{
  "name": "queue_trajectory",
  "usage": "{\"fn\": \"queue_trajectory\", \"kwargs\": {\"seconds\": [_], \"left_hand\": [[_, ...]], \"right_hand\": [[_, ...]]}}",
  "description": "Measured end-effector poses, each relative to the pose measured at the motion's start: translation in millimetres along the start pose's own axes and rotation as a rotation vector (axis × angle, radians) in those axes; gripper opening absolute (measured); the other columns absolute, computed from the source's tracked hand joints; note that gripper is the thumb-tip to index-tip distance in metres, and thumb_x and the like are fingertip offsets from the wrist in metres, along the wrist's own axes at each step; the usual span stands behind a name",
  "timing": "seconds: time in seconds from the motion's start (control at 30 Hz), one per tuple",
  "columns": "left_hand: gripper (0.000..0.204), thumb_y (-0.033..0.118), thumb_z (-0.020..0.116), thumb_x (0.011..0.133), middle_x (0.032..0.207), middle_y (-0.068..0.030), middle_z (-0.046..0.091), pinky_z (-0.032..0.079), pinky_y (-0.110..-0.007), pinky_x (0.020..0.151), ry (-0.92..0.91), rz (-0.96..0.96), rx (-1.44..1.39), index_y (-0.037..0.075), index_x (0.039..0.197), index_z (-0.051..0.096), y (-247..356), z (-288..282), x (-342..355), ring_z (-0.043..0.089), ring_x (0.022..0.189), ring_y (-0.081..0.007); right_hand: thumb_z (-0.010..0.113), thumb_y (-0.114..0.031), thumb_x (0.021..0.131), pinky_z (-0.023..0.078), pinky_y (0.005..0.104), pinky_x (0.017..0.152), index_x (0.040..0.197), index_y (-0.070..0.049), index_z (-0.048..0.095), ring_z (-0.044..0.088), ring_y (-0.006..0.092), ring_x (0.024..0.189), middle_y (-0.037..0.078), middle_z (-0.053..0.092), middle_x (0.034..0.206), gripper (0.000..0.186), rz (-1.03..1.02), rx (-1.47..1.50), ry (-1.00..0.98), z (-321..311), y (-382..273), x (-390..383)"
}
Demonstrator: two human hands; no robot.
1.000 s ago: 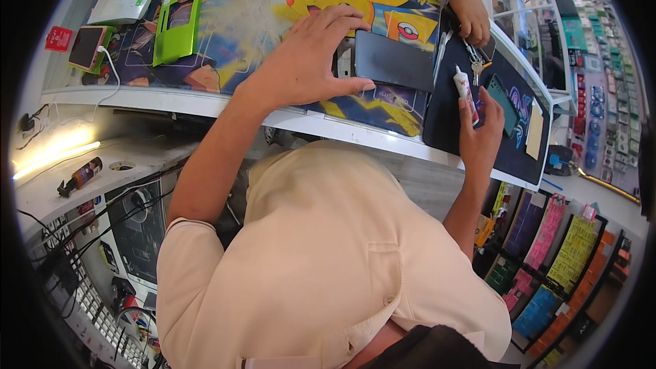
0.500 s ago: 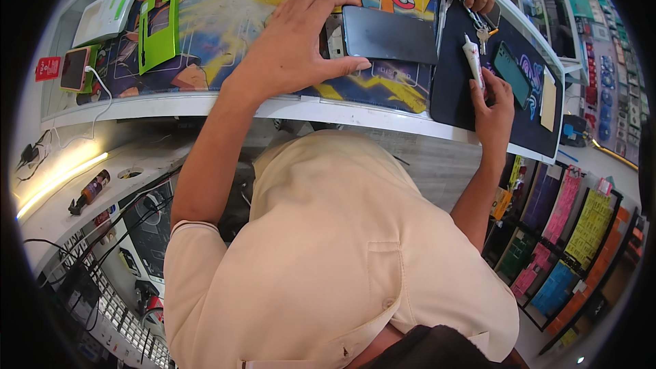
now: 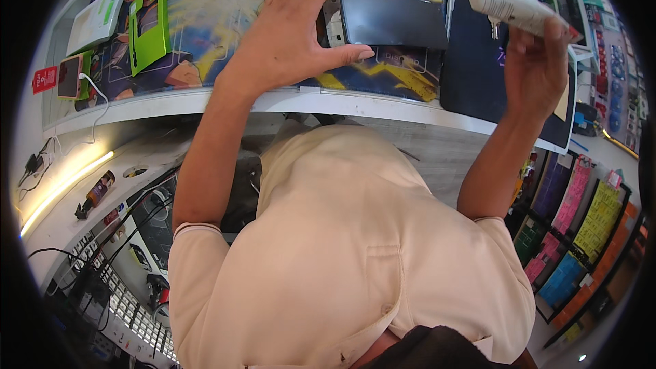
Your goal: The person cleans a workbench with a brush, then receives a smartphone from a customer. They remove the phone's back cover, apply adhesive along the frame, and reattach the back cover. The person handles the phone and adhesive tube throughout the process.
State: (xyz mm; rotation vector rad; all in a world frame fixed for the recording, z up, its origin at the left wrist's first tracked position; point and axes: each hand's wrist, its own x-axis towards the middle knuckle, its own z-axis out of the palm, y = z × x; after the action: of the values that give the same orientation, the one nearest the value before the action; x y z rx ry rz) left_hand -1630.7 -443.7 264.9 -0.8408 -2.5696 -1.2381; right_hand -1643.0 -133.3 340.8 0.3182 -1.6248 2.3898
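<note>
At the far left of a white-edged counter (image 3: pixel 205 103), a phone (image 3: pixel 69 76) was plugged into a white cable (image 3: pixel 102 104). The cable's loose loop over the counter edge could have been a snag point for a passing sleeve. Next to the phone lay a white box (image 3: pixel 96 20), then a bright green box (image 3: pixel 152 31).

Near the middle, a dark phone panel (image 3: pixel 393 20) lay on a colourful cartoon mat (image 3: pixel 212 20), with part of a phone frame (image 3: pixel 333 24) uncovered at its left end. A knock from the thumb or fingers could have slid the panel out of line. The left hand (image 3: pixel 292 35) reached in from below, its fingers and thumb spread in a wide C around that left end; whether they touched it could not be told.

To the right, above a black mat (image 3: pixel 471 85) and some keys (image 3: pixel 494 27), a white tube (image 3: pixel 509 5) slanted with its nozzle toward the panel. Too firm a squeeze, if the nozzle was uncapped, could have dripped its contents onto the panel or mat; the cap's state was unclear. The right hand (image 3: pixel 536 75) was raised, forearm angled upward, thumb and fingers pinching the tube's rear end.
</note>
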Motion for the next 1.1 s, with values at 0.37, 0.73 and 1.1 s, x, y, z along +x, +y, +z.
{"fn": "queue_trajectory", "kwargs": {"seconds": [0.37, 0.73, 1.1], "left_hand": [[0.084, 0.043, 0.090, 0.076, 0.145, -0.0216, 0.047, 0.037, -0.048, 0.116, -0.033, -0.010, -0.003, 0.005, 0.140, 0.051, -5.5, -3.3, 3.1, 0.046, 0.138, -0.0401], [0.090, 0.053, 0.088, 0.075, 0.140, -0.0236, 0.049, 0.036, -0.049, 0.116, -0.126, -0.179, 0.053, 0.004, 0.141, 0.051, 13.1, -12.7, 3.2, 0.046, 0.135, -0.0428], [0.079, 0.047, 0.086, 0.079, 0.135, -0.0208, 0.052, 0.036, -0.048, 0.114, -0.077, -0.053, 0.050, 0.005, 0.137, 0.054, 8.9, -12.3, 2.6, 0.048, 0.131, -0.0402]], "right_hand": [[0.055, -0.036, 0.107, 0.055, 0.0397, 0.077, 0.103, -0.008, 0.061, 0.065, 0.0192, 0.080, 0.007, 0.064, 0.090, 0.029, 0.400, 0.672, -0.382, 110.9, 63.7, 34.9], [0.044, -0.044, 0.109, 0.043, 0.0290, 0.058, 0.070, -0.010, 0.049, 0.042, 0.0145, 0.051, 0.002, 0.043, 0.057, 0.052, 0.414, 0.398, -0.520, 126.5, 96.5, 22.8], [0.048, -0.038, 0.109, 0.035, 0.0250, 0.052, 0.065, -0.013, 0.041, 0.034, 0.0113, 0.048, 0.000, 0.037, 0.055, 0.052, 0.519, 0.408, -0.452, 126.4, 104.6, 11.8]]}}
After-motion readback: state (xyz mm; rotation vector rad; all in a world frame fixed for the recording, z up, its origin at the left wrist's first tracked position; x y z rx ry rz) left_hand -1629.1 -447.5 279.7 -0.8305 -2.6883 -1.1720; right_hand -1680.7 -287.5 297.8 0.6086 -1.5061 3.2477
